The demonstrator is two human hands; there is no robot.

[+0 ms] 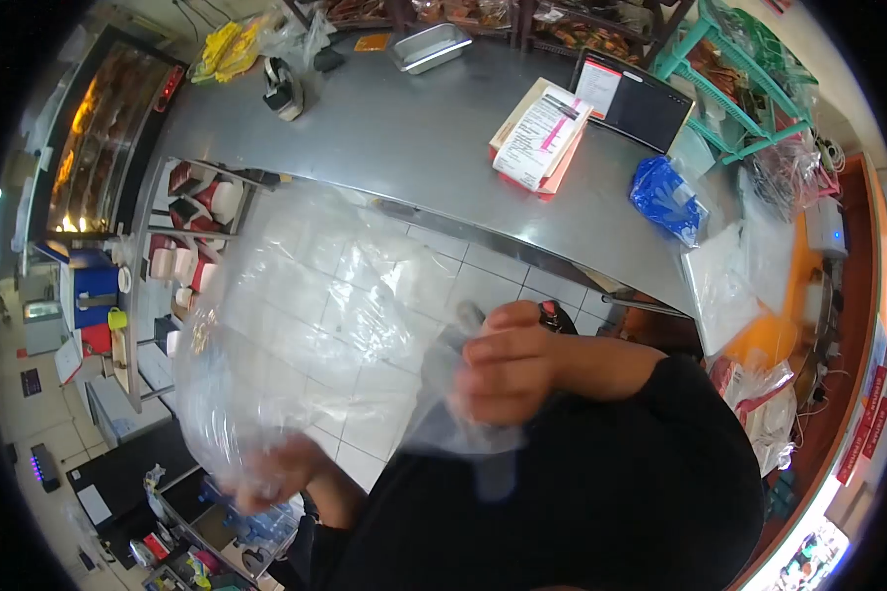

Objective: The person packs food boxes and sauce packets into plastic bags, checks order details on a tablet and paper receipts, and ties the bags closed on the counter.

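A large clear plastic bag point(306, 295) hangs open and puffed out in front of me, above the tiled floor. My right hand point(511, 369) is closed on a gathered, crumpled part of it, close to my chest. At the bag's lower left, my left hand point(281, 471) grips the plastic with bent fingers, partly seen through the film. Both hands are somewhat smeared by motion. What the bag holds, if anything, cannot be made out.
A steel counter point(384, 138) runs across ahead, bearing a stack of printed papers point(542, 138), a tablet point(636, 98), a blue plastic packet point(666, 200) and a metal tray point(432, 47). A lit glass display cabinet point(99, 138) stands at left, and a green rack point(739, 74) at right.
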